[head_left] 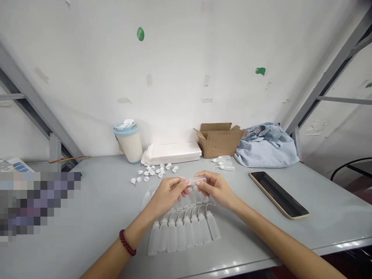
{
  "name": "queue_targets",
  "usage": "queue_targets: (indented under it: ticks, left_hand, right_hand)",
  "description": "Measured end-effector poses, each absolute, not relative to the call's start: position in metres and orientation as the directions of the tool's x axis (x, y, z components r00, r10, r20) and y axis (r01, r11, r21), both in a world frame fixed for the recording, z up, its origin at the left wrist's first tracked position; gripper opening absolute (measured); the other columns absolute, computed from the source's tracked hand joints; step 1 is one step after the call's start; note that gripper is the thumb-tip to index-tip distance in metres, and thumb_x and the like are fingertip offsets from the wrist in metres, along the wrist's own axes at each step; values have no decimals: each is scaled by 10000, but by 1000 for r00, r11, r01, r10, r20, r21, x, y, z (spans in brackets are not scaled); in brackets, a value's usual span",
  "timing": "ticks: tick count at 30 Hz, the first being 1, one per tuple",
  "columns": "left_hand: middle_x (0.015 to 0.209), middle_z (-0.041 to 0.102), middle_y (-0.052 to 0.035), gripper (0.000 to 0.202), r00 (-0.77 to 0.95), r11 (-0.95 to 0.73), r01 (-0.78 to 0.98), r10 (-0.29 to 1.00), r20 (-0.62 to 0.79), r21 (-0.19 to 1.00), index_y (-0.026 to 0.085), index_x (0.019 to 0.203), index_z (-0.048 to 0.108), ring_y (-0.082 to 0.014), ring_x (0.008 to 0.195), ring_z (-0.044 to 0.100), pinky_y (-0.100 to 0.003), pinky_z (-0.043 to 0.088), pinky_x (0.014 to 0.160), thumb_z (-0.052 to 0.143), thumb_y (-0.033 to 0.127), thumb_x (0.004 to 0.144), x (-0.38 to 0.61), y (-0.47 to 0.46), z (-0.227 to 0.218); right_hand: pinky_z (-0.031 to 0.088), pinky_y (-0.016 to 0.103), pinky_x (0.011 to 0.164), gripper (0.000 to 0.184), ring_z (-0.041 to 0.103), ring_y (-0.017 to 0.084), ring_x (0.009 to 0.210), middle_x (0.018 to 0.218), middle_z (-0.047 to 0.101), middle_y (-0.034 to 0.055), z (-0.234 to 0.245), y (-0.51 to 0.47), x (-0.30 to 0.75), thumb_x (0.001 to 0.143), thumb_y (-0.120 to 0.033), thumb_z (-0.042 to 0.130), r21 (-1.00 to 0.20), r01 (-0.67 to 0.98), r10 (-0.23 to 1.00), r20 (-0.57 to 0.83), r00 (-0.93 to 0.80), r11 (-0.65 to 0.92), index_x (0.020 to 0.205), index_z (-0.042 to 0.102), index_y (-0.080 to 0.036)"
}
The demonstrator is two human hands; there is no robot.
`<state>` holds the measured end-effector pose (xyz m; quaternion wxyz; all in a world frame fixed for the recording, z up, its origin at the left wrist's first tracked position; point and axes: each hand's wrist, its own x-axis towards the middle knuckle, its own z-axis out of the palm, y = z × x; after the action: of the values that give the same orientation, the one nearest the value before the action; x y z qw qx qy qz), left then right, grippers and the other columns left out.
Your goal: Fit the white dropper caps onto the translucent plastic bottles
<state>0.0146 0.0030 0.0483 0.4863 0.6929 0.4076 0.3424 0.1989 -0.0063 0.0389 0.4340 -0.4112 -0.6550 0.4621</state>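
Both of my hands meet over the middle of the grey table (95,209), pinching one small translucent squeeze bottle (197,180) held sideways between them. My left hand (168,193) grips its left end with closed fingers; a red bead bracelet (127,242) sits on that wrist. My right hand (215,188) holds the right end, fingers curled round it. Directly below my hands lies a row of several like bottles (183,232) with tethered caps, side by side. Small white caps (154,172) are scattered just beyond my left hand.
A lidded cup (129,141), a stack of white trays (173,152), an open cardboard box (219,140) and a blue cloth bag (266,146) line the wall. A few bottles (222,162) lie before the box. A phone (277,193) rests at right.
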Motion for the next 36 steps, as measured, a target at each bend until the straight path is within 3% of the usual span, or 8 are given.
queue_targets:
  ticks: [4, 10, 14, 20, 26, 29, 36]
  left_hand:
    - [605, 585, -12, 399, 449, -197, 233, 890, 74, 952, 146, 611, 588, -117, 553, 516, -230, 441, 551, 462, 435, 857, 15, 2, 48]
    - [672, 628, -12, 287, 418, -317, 311, 892, 170, 896, 160, 694, 631, -130, 616, 547, -226, 437, 585, 507, 367, 850, 15, -1, 49]
    - [731, 664, -20, 206, 401, -503, 395, 847, 348, 769, 171, 753, 644, -149, 680, 578, -239, 426, 605, 520, 295, 859, 15, -3, 44]
    - [740, 642, -43, 134, 451, -770, 402, 637, 625, 495, 147, 842, 616, -157, 691, 563, -276, 446, 654, 486, 149, 875, 16, 0, 34]
    - [837, 647, -77, 161, 513, -844, 383, 533, 673, 376, 152, 911, 590, -183, 802, 585, -318, 476, 736, 435, 111, 897, 16, 1, 30]
    - [868, 646, -82, 185, 552, -844, 397, 533, 641, 359, 159, 920, 582, -191, 826, 584, -324, 475, 741, 405, 109, 907, 15, 1, 30]
    - [811, 627, -59, 161, 587, -807, 423, 591, 553, 413, 165, 914, 581, -181, 768, 552, -303, 444, 703, 420, 167, 915, 15, 1, 34]
  right_hand:
    - [320, 206, 438, 317, 400, 71, 454, 544, 458, -46, 37, -6, 200, 815, -434, 568, -964, 145, 939, 173, -295, 224, 874, 621, -127]
    - [246, 207, 407, 351, 295, 61, 409, 470, 330, -87, 39, -6, 199, 797, -491, 554, -985, 108, 954, 99, -283, 135, 791, 579, -141]
    - [194, 205, 391, 380, 230, 47, 393, 464, 281, -100, 42, -5, 198, 761, -527, 576, -996, 36, 957, 68, -281, 82, 697, 527, -155]
    - [115, 206, 387, 460, 137, 35, 405, 463, 192, -112, 40, -4, 198, 745, -523, 611, -998, -52, 949, -2, -315, -19, 559, 351, -193]
    - [68, 214, 379, 515, 85, 31, 397, 453, 168, -116, 41, -5, 199, 729, -499, 650, -980, -109, 934, -122, -336, -167, 541, 267, -210]
    - [54, 217, 378, 503, 73, 31, 396, 445, 160, -118, 42, -4, 201, 726, -490, 658, -969, -114, 922, -166, -349, -217, 530, 292, -206]
    - [83, 215, 368, 458, 106, 33, 355, 383, 160, -124, 38, 1, 207, 776, -546, 562, -969, -10, 891, -224, -395, -248, 581, 563, -131]
